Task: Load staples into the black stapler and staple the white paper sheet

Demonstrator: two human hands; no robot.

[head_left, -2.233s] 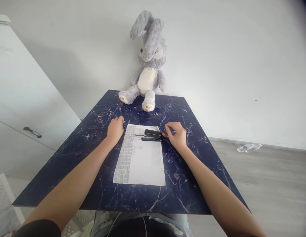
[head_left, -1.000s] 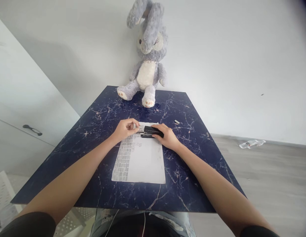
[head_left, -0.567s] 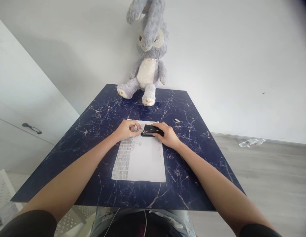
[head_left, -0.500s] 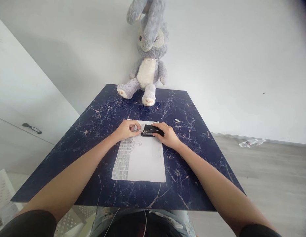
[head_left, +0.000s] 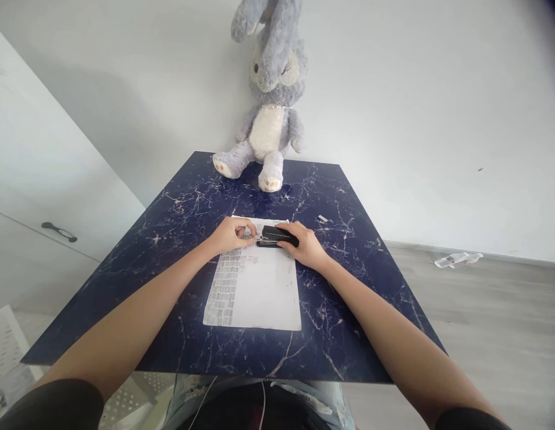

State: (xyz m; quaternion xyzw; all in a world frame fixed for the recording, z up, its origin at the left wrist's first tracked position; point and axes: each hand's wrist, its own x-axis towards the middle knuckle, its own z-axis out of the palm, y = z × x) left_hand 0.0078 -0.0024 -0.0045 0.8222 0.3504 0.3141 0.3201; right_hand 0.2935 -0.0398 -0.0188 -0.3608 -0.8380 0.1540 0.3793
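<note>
A black stapler (head_left: 273, 232) lies crosswise over the upper part of a sheet of paper (head_left: 266, 295), its front pointing left. My right hand (head_left: 307, 246) is wrapped round the stapler's rear, thumb on the near side and fingers on the far side. At the front end, the thumb and fingers of my left hand (head_left: 232, 234) pinch a small metal part of the stapler; its exact shape is partly hidden by the fingertips. Dense print runs down the paper's left side. Beyond my right hand lies a small pale strip (head_left: 322, 219), possibly staples.
A big grey plush rabbit (head_left: 268, 128) sits at the far end of the dark blue marbled table (head_left: 349, 322), against the wall. A white cabinet with a black handle (head_left: 59, 231) stands at left. Clear plastic packaging (head_left: 457, 259) lies on the floor at right.
Both hands keep almost the same hold on the stapler. The whole view has shifted very slightly; nothing else has visibly moved.
</note>
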